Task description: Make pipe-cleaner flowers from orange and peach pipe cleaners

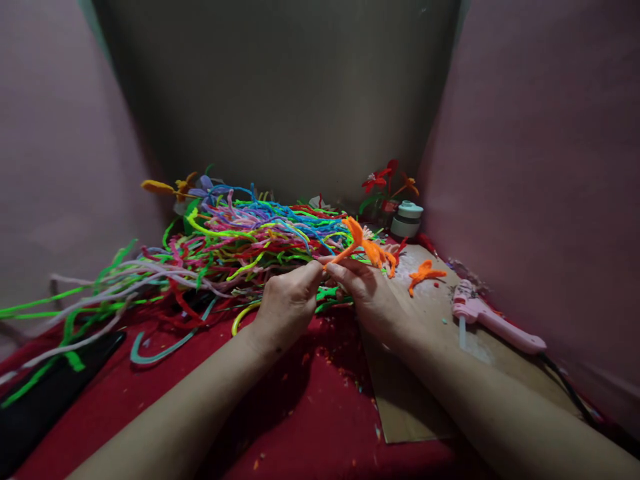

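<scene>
An orange pipe-cleaner flower is held between my two hands, its stem slanting down to the left and its petals pointing up and right. My left hand pinches the lower end of the stem with thumb and finger. Close beside it, my right hand is closed on the stem just below the petals. Some fingertips of both hands are hidden. Right of my right hand, a loose orange pipe-cleaner piece lies on the cardboard sheet.
A big heap of coloured pipe cleaners lies behind my hands. A pink glue gun rests at right on the cardboard. Behind stand a pale lidded jar and red flowers. A black flat object lies left on the red cloth.
</scene>
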Available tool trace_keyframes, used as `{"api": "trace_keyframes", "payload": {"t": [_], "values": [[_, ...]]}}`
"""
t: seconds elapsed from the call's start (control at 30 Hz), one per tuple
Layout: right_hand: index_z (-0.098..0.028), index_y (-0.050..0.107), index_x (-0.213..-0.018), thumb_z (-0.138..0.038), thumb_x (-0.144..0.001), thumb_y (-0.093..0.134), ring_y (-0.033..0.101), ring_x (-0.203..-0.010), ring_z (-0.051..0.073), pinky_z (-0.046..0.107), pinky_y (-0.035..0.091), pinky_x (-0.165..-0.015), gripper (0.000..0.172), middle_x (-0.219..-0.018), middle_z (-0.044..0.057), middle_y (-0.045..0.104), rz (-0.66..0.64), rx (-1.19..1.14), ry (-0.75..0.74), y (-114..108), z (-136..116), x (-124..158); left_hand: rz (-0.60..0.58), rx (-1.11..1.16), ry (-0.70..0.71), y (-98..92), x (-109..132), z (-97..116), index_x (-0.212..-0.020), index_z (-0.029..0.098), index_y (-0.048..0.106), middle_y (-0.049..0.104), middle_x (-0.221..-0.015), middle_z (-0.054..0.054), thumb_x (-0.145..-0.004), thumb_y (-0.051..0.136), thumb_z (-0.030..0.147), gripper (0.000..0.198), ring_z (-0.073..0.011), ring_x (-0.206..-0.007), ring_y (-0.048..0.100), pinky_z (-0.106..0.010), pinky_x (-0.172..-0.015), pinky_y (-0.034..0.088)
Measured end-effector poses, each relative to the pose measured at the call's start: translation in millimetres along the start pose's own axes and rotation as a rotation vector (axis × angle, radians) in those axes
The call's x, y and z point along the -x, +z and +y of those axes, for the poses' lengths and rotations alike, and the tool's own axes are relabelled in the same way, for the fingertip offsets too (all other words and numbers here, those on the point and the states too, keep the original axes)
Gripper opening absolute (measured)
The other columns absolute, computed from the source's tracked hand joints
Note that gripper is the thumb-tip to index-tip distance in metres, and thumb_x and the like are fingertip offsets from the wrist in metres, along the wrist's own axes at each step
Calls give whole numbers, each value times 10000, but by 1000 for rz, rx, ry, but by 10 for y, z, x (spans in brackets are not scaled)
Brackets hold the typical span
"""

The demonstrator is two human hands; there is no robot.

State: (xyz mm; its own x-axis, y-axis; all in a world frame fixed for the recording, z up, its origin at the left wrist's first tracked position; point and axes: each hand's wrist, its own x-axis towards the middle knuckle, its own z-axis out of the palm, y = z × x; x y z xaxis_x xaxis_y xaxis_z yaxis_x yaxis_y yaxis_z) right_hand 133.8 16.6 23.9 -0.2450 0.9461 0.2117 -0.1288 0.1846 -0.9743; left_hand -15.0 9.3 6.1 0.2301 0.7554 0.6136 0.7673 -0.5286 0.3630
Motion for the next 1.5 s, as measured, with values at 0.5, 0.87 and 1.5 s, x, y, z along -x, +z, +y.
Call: {"api": "trace_keyframes", "payload": {"t": [0.5, 0.87, 1.5], "values": [[-243, 705, -1002, -384, -781, 621, 590, -774, 172, 319, 465, -726, 275, -791, 15, 666, -145, -202, -93, -59, 297, -154, -212, 1167, -625, -85, -101, 197, -741, 161, 561, 442, -477, 81, -786, 618, 357, 209, -18, -316, 288, -146, -319, 249], [-265, 717, -957, -395, -762, 656, 518, -647, 126, 281, 434, -698, 242, -671, -22, 589, -261, -341, -73, -106, 250, -165, -398, 1592, -579, -53, -66, 134, -795, 163, 565, 390, -504, 97, -849, 559, 282, 131, 5, -294, 136, -108, -261, 288], [-222, 720, -902, -367, -795, 609, 539, -662, 133, 269, 428, -643, 212, -694, -9, 627, -115, -113, -132, -50, 265, -138, -89, 819, -431, -6, -61, 198, -654, 153, 538, 509, -534, 47, -838, 530, 293, 231, -47, -382, 440, -181, -405, 357]]}}
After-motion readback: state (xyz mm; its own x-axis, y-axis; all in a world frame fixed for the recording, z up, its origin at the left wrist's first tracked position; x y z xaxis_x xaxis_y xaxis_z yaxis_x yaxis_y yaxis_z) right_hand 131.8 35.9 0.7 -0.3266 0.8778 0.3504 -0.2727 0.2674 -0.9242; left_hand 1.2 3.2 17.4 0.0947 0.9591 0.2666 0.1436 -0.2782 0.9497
